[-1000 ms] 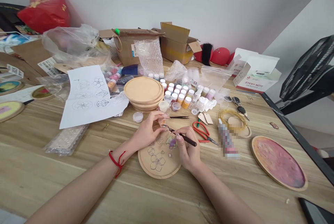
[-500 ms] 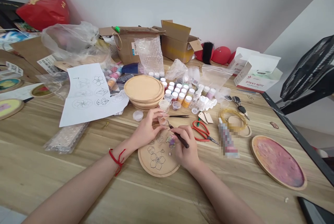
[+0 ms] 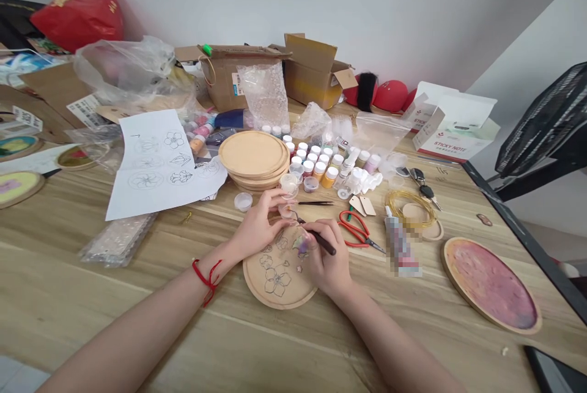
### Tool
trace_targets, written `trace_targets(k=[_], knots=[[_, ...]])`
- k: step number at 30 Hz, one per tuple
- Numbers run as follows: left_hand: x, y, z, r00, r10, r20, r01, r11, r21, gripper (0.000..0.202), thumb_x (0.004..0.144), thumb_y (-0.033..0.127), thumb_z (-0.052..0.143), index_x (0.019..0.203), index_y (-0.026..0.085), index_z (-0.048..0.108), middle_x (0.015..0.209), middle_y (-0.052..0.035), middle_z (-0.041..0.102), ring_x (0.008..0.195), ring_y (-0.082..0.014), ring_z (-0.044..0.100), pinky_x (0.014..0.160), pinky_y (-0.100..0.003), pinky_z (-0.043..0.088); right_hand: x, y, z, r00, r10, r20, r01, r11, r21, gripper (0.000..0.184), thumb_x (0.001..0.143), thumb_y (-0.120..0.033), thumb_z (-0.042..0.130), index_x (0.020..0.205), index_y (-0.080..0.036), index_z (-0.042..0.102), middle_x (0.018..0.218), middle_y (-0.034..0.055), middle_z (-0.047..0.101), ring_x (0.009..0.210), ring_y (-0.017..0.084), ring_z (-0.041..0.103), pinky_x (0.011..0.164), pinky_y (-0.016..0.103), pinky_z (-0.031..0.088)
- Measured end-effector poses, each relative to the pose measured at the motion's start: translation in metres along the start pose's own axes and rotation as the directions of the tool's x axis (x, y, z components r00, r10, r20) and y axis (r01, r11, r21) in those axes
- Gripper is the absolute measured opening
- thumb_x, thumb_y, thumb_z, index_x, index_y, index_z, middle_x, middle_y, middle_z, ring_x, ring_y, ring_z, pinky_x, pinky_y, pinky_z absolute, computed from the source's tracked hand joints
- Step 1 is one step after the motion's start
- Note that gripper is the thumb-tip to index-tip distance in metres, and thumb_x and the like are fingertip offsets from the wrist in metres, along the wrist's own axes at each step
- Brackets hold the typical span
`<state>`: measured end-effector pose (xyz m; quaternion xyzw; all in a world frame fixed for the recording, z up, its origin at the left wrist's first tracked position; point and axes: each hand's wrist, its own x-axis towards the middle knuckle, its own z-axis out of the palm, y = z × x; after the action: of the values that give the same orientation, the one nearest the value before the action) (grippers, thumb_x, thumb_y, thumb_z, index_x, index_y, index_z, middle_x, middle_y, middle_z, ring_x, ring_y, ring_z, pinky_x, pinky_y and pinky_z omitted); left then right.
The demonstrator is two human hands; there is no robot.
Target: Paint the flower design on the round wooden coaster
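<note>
- Left hand (image 3: 259, 228) curled, fingertips pinching a small clear plastic cup (image 3: 287, 211), red string bracelet (image 3: 206, 280) at the wrist
- Right hand (image 3: 328, 258) pinching a slim black-handled tool (image 3: 324, 242), metal tip toward the cup
- Round pale wooden plaque (image 3: 268, 286) with dark flower outlines beneath both hands
- Red-handled scissors (image 3: 356, 231) at 3 o'clock
- Stacked round wooden discs (image 3: 253, 154) at 11 o'clock
- White paper sheet of flower drawings (image 3: 160, 167) at 10 o'clock

I'm getting bright, even indoor light with only soft shadows under the round wooden plaque (image 3: 293, 295), and I'm seeing the wide lens bowing the dark table edge (image 3: 518, 234) while a pixelated patch is blurring the tube (image 3: 398, 246).
</note>
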<state>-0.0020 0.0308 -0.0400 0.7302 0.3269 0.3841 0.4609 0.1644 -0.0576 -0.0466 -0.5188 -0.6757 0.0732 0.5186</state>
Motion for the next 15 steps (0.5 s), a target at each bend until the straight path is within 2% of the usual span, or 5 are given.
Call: trace_targets(k=[5,9,11,15], knots=[[-0.0001,0.0009,0.0,1.0,-0.012,0.0,0.012,1.0,-0.006,0.051,0.085,0.023,0.069,0.127,0.024,0.041,0.127,-0.0114,0.065,0.123,-0.0244,0.061,0.1,-0.045,0.054,0.0029,-0.0033,-0.0002,0.987,0.161,-0.007,-0.16,0.984,0.08,0.018,0.098,-0.034,0.05,0.092,-0.022,0.064,0.08,0.0042,0.067,0.075,0.02,0.064,0.07,0.036,0.054],[0.0,0.0004,-0.0002,1.0,-0.008,0.008,0.008,1.0,-0.003,0.053,0.084,0.025,0.071,0.127,0.024,0.041,0.128,-0.012,0.065,0.122,-0.0246,0.062,0.1,-0.045,0.054,0.0034,-0.0026,-0.0007,0.94,0.34,0.028,-0.338,0.917,0.213,0.023,0.098,-0.039,0.051,0.094,-0.021,0.063,0.074,0.0019,0.066,0.06,0.017,0.063,0.06,0.032,0.053],[-0.0001,0.0,-0.0004,1.0,-0.006,0.008,0.006,1.0,0.004,0.053,0.085,0.026,0.07,0.128,0.024,0.04,0.128,-0.0119,0.065,0.122,-0.0243,0.062,0.101,-0.045,0.053,0.0032,-0.0015,-0.0013,0.952,0.307,-0.001,-0.301,0.931,0.206,0.02,0.098,-0.036,0.051,0.095,-0.021,0.063,0.076,0.0028,0.067,0.065,0.018,0.065,0.062,0.033,0.054],[-0.0002,-0.0002,-0.0011,0.999,0.033,-0.002,-0.033,0.996,0.077,0.051,0.086,0.024,0.068,0.129,0.024,0.04,0.128,-0.0114,0.065,0.124,-0.0244,0.061,0.104,-0.045,0.05,0.0016,0.0003,-0.0017,1.0,0.02,-0.02,-0.019,0.998,0.066,0.015,0.095,-0.023,0.052,0.103,-0.023,0.065,0.093,0.0076,0.066,0.086,0.021,0.064,0.076,0.039,0.054]])
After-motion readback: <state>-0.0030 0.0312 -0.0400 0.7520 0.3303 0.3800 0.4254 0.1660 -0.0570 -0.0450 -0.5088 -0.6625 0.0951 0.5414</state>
